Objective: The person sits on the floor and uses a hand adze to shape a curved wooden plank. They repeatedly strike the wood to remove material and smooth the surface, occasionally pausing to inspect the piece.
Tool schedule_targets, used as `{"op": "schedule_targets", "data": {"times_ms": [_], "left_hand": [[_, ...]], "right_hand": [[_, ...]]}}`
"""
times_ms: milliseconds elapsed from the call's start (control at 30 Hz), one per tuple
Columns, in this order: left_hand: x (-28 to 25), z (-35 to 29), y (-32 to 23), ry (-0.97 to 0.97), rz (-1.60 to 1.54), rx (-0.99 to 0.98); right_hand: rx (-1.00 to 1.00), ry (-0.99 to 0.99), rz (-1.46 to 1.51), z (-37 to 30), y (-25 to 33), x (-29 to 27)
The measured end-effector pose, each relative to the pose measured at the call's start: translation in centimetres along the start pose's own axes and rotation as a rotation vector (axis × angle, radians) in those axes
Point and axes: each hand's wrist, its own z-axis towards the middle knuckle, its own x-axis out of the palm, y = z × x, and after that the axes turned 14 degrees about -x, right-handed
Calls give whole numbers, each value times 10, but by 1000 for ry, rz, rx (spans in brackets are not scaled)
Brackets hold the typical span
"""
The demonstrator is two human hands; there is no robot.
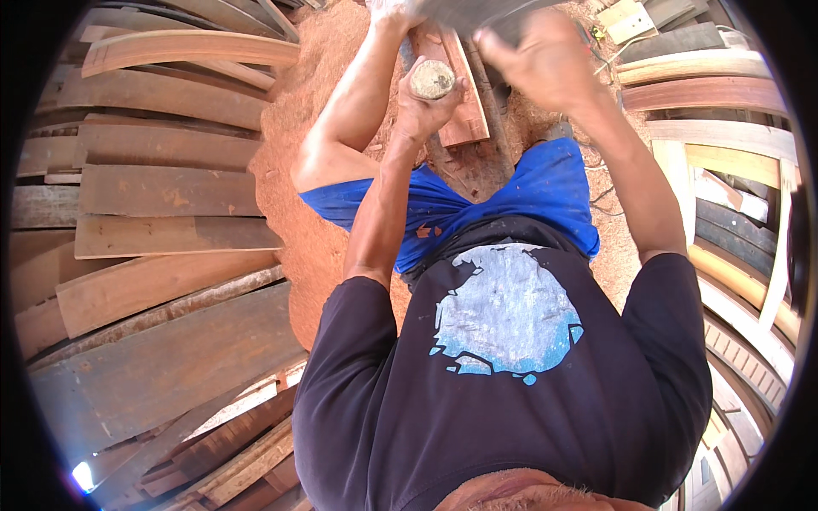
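My left hand (416, 109) is wrapped round an upright handle whose round, pale, worn end (432, 79) faces up. Whatever lies below that handle is hidden by the hand. Beneath and beside it is a reddish-brown wooden board (471, 115), lying lengthwise between my legs. My right hand (545, 64) is smeared by motion at the top, its thumb stretched toward the left. A dark grey, block-like thing (473, 12) is blurred along with it and seems to be in its grip; its kind cannot be made out. My bare left foot (392, 12) is beside the board's far end.
Stacked planks (170, 189) fill the left side, their ends reaching toward me. More boards and pale frame pieces (707, 94) line the right. Orange-brown sawdust (285, 204) covers the ground around my legs. A thin cable (618, 55) runs at the upper right.
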Motion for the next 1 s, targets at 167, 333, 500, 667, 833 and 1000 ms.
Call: {"op": "schedule_targets", "data": {"times_ms": [167, 333, 500, 667, 833, 1000], "left_hand": [[4, 11, 9, -68, -47, 79], [-4, 24, 9, -23, -12, -10], [0, 25, 5, 1, -47, -38], [1, 30, 10, -4, -98, -3], [7, 39, 10, -9, -132, -19], [2, 41, 4, -4, -50, -83]], "right_hand": [[-368, 47, -190, 7, -33, 27], [-447, -358, 198, 65, 18, -64], [-515, -560, 134, 74, 0, -19], [-208, 370, -282, 40, -12, 9], [-359, -260, 113, 71, 16, -51], [-511, -505, 145, 90, -11, -16]]}}
